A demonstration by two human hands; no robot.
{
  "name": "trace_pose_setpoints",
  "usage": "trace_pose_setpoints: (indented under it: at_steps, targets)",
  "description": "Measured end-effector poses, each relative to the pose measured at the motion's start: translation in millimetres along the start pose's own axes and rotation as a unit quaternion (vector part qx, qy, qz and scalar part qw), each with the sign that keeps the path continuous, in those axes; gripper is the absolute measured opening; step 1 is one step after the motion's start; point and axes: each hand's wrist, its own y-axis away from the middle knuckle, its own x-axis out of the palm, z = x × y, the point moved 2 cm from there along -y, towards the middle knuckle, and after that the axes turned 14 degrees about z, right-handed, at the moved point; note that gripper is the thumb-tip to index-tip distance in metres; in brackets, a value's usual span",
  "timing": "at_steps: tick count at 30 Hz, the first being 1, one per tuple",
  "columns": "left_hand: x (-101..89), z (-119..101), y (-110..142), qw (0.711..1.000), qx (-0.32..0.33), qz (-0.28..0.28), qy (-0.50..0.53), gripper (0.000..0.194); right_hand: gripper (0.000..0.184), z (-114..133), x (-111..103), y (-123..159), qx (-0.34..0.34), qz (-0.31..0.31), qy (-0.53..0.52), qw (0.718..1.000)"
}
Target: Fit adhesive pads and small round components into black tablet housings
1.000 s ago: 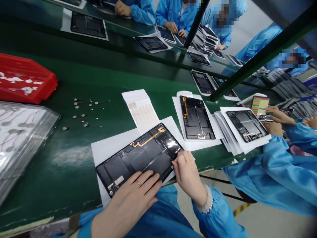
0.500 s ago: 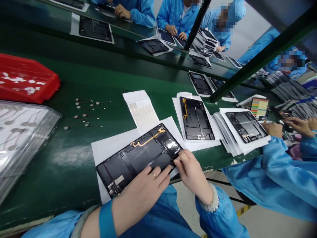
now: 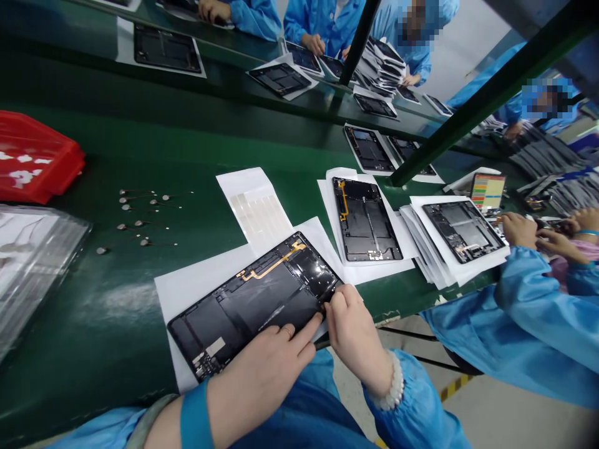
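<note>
A black tablet housing [image 3: 262, 299] lies tilted on white paper [image 3: 206, 265] in front of me, with an orange flex cable [image 3: 271, 262] along its far side. My left hand [image 3: 262, 374] rests across the near edge, fingers stretched out and the fingertips near the right corner. At that same corner my right hand [image 3: 349, 324] is closed in a pinch. Whatever sits between its fingertips is hidden. Behind the housing is a white sheet with pale adhesive strips [image 3: 259, 215]. Several small round parts with wire leads [image 3: 145, 242] are scattered on the green bench to the left.
A red bin [image 3: 42, 159] and a clear plastic tray [image 3: 37, 262] stand at the left. Another housing [image 3: 367, 218] lies to the right, beside a paper-layered stack [image 3: 461, 234]. A green post [image 3: 477, 106] slants overhead. Co-workers in blue sit opposite and at the right.
The view has shifted slightly, so the bench things appear farther left. My right hand stays pinched at the housing's corner, and my left hand still lies on the near edge.
</note>
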Motion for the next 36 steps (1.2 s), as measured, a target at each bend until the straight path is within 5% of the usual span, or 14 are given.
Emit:
trace_pose_setpoints:
  at_steps: [11, 18, 26, 36]
  targets:
    - [6.0, -2, 2, 0.999, -0.009, 0.036, -0.035, 0.03, 0.02, -2, 5, 1, -0.002, 0.004, -0.003, 1.0]
    - [2.3, 4, 1, 1.0, -0.002, 0.021, -0.006, 0.037, 0.016, -13, 0, -2, -0.024, 0.02, -0.158, 0.987]
    - [1.4, 6, 3, 1.0, 0.023, -0.005, 0.011, 0.03, 0.018, -16, -3, -10, -0.049, 0.007, -0.211, 0.976]
    - [-3.6, -4, -5, 0.999, 0.014, 0.046, -0.018, 0.038, 0.019, -13, 0, -13, -0.045, 0.003, -0.154, 0.987]
